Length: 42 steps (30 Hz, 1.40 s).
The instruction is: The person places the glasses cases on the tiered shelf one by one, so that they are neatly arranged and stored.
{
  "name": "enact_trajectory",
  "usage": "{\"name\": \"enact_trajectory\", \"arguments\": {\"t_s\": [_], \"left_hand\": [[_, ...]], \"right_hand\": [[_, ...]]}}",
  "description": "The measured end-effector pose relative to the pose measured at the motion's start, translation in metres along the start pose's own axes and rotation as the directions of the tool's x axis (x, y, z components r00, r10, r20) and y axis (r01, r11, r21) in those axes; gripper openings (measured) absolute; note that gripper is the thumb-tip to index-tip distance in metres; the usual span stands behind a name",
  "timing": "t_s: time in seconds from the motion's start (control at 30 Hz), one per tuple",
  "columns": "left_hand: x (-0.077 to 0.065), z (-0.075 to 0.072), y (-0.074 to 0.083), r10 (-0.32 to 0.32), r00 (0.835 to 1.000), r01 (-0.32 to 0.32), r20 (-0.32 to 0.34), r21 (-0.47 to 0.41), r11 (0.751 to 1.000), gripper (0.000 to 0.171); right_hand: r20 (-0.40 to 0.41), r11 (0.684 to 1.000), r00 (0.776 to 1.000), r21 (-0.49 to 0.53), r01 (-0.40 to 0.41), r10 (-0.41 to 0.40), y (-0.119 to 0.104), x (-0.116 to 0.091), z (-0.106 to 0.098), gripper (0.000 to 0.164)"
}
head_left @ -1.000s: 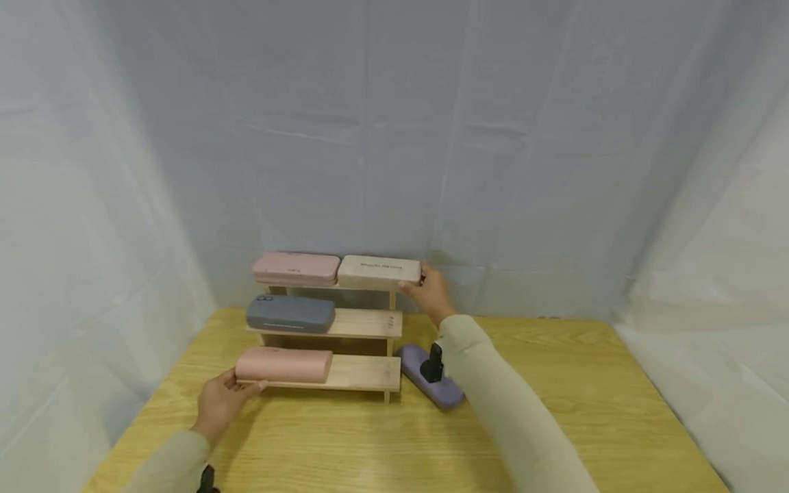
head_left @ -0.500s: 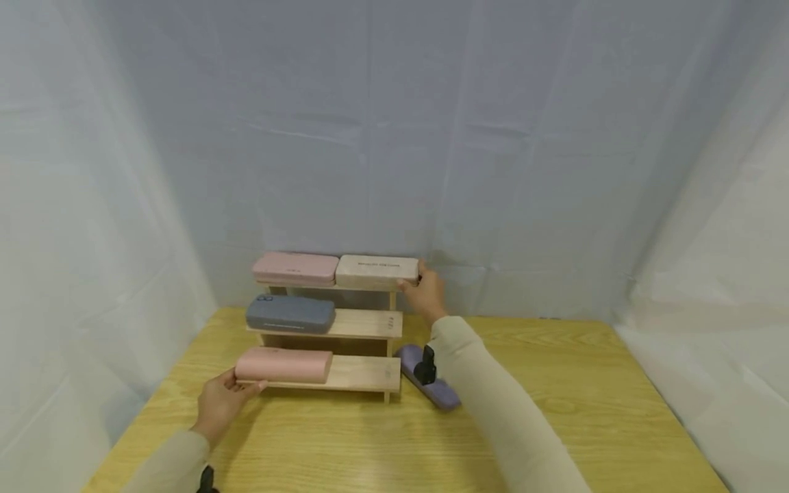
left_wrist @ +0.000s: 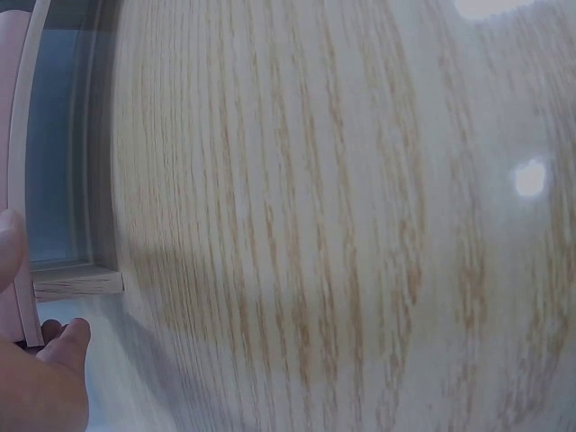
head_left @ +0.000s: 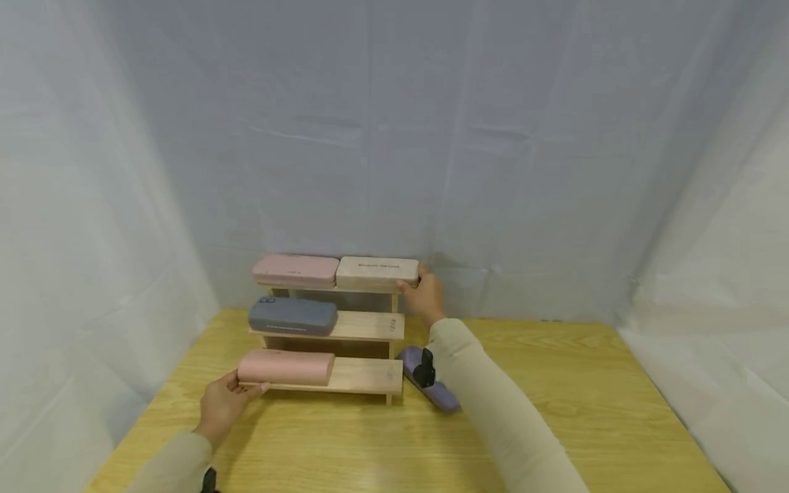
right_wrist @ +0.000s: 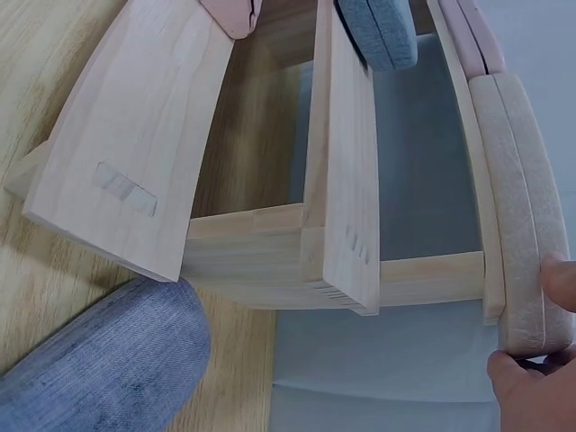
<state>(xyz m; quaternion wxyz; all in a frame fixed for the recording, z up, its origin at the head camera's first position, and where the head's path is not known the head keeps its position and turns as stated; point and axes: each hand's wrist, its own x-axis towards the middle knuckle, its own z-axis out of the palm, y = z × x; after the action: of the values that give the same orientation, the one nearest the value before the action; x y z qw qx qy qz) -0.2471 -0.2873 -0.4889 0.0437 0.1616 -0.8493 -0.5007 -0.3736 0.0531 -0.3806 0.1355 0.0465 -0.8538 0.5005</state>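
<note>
In the head view, a three-tier wooden display rack [head_left: 366,375] holds several glasses cases. My right hand [head_left: 425,294] grips the right end of a beige glasses case [head_left: 377,272] on the top tier. That case lies end to end with a pink zip-edged case [head_left: 296,270]; the right wrist view shows my fingertips [right_wrist: 513,373] at its near end. My left hand [head_left: 223,405] holds the left front corner of the bottom tier, thumb along the front edge, beside a rounded pink case [head_left: 286,368]. A blue-grey case [head_left: 292,315] rests on the middle tier's left half.
A purple glasses case [head_left: 431,383] lies slanted on the table just right of the rack, partly hidden by my right sleeve. The wood-grain table [head_left: 573,397] extends to both sides. A pale sheet [head_left: 394,137] hangs behind the rack and along the sides.
My right hand has slid the beige case slightly left, up against the pink one on the top tier. My left hand has stayed at the rack's corner. The head view has shifted a little.
</note>
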Motion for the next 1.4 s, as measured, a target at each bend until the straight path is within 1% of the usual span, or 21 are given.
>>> {"name": "enact_trajectory", "arguments": {"t_s": [0.17,0.3,0.47,0.6,0.73,0.87,1.03,1.13,1.23,1.4], "left_hand": [[0.001,0.000,0.000,-0.003,1.000,0.003,0.002,-0.001,1.000,0.080],[0.002,0.000,0.000,0.002,1.000,-0.002,0.003,0.006,1.000,0.081],[0.002,0.000,-0.001,0.000,1.000,0.000,0.002,0.011,1.000,0.082],[0.003,0.001,-0.002,-0.004,1.000,0.004,0.016,-0.006,1.000,0.083],[0.005,0.001,-0.003,-0.006,1.000,0.006,0.026,-0.014,1.000,0.084],[0.005,0.002,-0.003,-0.001,1.000,0.001,0.022,-0.013,1.000,0.084],[0.006,0.000,-0.003,-0.015,0.999,0.016,0.039,-0.030,0.999,0.087],[0.006,0.000,-0.004,-0.016,0.999,0.017,0.045,-0.023,1.000,0.088],[0.006,0.000,-0.005,-0.011,0.999,0.011,0.043,-0.009,1.000,0.088],[0.004,-0.001,-0.004,0.011,0.999,-0.012,0.034,0.010,1.000,0.084]], "right_hand": [[-0.002,1.000,1.000,0.003,0.003,-0.003,0.001,0.001,0.001,0.055],[0.024,1.000,0.999,0.017,0.024,-0.025,0.001,0.001,-0.001,0.055],[0.054,0.998,0.997,0.047,0.050,-0.053,0.003,0.000,-0.003,0.062],[0.061,0.998,0.998,0.048,0.030,-0.033,0.006,0.001,-0.004,0.066],[0.077,0.998,0.997,0.070,-0.007,0.002,0.006,0.003,-0.008,0.068],[0.106,0.994,0.994,0.106,-0.040,0.028,0.005,0.003,-0.016,0.067],[0.136,0.989,0.991,0.145,-0.031,0.011,0.010,0.000,-0.028,0.065],[0.163,0.984,0.987,0.175,-0.032,0.004,0.014,-0.006,-0.037,0.064],[0.193,0.984,0.981,0.170,-0.047,0.013,0.018,-0.013,-0.046,0.065],[0.209,0.988,0.978,0.153,-0.023,-0.010,0.028,-0.028,-0.060,0.063]]}}
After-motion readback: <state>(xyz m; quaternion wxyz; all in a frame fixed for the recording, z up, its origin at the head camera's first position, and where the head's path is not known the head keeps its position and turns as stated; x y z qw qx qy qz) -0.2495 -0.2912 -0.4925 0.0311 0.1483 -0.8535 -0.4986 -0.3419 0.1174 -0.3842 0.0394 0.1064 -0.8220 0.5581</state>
